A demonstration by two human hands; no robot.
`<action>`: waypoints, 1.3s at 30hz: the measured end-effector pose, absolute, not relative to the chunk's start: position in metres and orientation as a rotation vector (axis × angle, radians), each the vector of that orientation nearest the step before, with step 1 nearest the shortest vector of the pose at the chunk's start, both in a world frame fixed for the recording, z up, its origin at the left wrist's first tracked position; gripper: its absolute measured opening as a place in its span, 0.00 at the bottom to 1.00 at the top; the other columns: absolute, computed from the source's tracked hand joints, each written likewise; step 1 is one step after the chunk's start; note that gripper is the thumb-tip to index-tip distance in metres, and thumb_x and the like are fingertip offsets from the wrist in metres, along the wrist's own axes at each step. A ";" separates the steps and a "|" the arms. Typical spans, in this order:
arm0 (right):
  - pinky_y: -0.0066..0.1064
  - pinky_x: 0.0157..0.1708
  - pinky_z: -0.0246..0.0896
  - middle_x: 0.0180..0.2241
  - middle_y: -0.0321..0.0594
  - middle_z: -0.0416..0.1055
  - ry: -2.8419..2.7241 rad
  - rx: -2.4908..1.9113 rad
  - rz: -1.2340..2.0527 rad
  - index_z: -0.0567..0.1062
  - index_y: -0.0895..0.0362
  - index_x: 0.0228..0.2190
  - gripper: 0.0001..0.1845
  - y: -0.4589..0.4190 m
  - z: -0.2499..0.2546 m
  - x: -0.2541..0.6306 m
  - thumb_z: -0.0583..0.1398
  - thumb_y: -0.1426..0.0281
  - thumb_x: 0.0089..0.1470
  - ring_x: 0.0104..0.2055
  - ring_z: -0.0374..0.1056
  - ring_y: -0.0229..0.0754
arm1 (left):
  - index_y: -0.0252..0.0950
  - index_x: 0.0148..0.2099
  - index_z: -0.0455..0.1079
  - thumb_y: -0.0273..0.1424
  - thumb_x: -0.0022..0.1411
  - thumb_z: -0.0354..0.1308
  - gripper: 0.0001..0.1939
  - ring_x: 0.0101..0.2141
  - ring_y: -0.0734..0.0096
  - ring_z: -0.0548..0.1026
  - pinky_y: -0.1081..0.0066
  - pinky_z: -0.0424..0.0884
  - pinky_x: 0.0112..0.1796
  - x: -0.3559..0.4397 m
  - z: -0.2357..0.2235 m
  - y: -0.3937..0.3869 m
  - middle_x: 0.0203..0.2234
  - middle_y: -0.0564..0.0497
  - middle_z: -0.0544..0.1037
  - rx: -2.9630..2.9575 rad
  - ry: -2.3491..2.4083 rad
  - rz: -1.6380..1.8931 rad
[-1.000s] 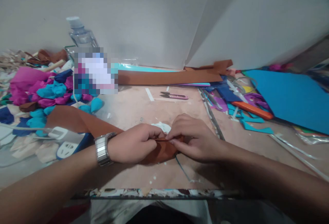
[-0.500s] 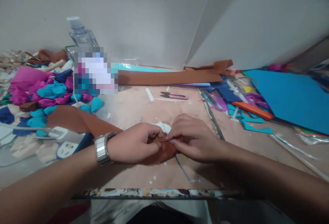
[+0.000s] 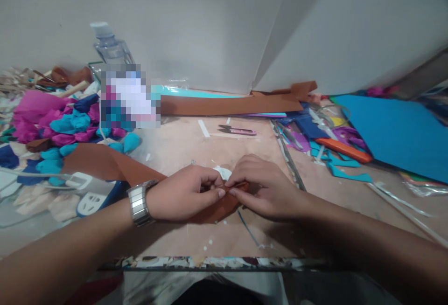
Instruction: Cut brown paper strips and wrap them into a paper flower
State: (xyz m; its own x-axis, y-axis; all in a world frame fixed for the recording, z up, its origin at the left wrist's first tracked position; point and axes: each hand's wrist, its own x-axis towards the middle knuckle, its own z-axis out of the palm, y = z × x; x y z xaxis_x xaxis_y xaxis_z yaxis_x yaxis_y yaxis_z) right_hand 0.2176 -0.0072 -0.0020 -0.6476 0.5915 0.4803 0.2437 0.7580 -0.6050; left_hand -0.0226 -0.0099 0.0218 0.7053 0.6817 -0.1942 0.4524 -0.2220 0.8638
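Note:
A long strip of brown paper (image 3: 136,167) runs from the left of the table under my left wrist to the fingers of both hands. My left hand (image 3: 187,193), with a metal watch at the wrist, pinches its edge between thumb and fingers. Close beside it my right hand (image 3: 262,186) pinches the same strip, thumb tip near the left thumb. The brown paper looks folded or gathered between them, partly hidden by the fingers. A white round thing (image 3: 223,172) shows just behind the fingertips. Thread snips (image 3: 238,130) with a pink handle lie beyond my hands.
Pink and blue crumpled pieces (image 3: 72,121) heap at the left by a power strip (image 3: 91,202) and a clear bottle (image 3: 110,46). More brown strips (image 3: 227,106) lie along the wall. An orange cutter (image 3: 345,150) and blue sheets (image 3: 395,132) are at the right.
My left thumb has moved slightly right and up, closer to the right thumb, along the brown paper's edge. Both hands otherwise stay in place, and the paper is still pinched.

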 end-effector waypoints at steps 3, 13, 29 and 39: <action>0.40 0.42 0.65 0.33 0.40 0.79 -2.271 -0.647 0.644 0.79 0.54 0.39 0.06 -0.006 -0.003 0.218 0.64 0.76 0.60 0.37 0.71 0.43 | 0.35 0.36 0.70 0.34 0.73 0.54 0.12 0.30 0.75 0.67 0.72 0.61 0.32 -0.023 0.022 -0.010 0.27 0.56 0.72 1.885 0.893 0.283; 0.40 0.42 0.65 0.31 0.40 0.78 -2.272 -0.619 0.598 0.78 0.55 0.38 0.04 -0.008 -0.005 0.216 0.63 0.75 0.61 0.35 0.72 0.43 | 0.35 0.34 0.70 0.39 0.74 0.54 0.17 0.28 0.74 0.66 0.71 0.59 0.31 -0.019 0.025 -0.013 0.26 0.56 0.71 1.968 0.987 0.304; 0.41 0.44 0.65 0.33 0.40 0.77 -2.286 -0.695 0.599 0.76 0.54 0.39 0.05 -0.008 -0.004 0.217 0.62 0.75 0.63 0.39 0.68 0.46 | 0.36 0.41 0.79 0.37 0.75 0.53 0.15 0.32 0.67 0.77 0.69 0.63 0.34 -0.016 0.021 -0.018 0.31 0.51 0.82 2.333 1.107 0.346; 0.44 0.49 0.68 0.41 0.45 0.75 -2.281 -0.717 0.680 0.76 0.53 0.39 0.09 -0.009 -0.001 0.217 0.61 0.79 0.61 0.47 0.68 0.49 | 0.37 0.40 0.72 0.33 0.77 0.47 0.15 0.27 0.68 0.75 0.68 0.61 0.28 -0.017 0.008 -0.021 0.27 0.52 0.78 2.824 0.994 0.442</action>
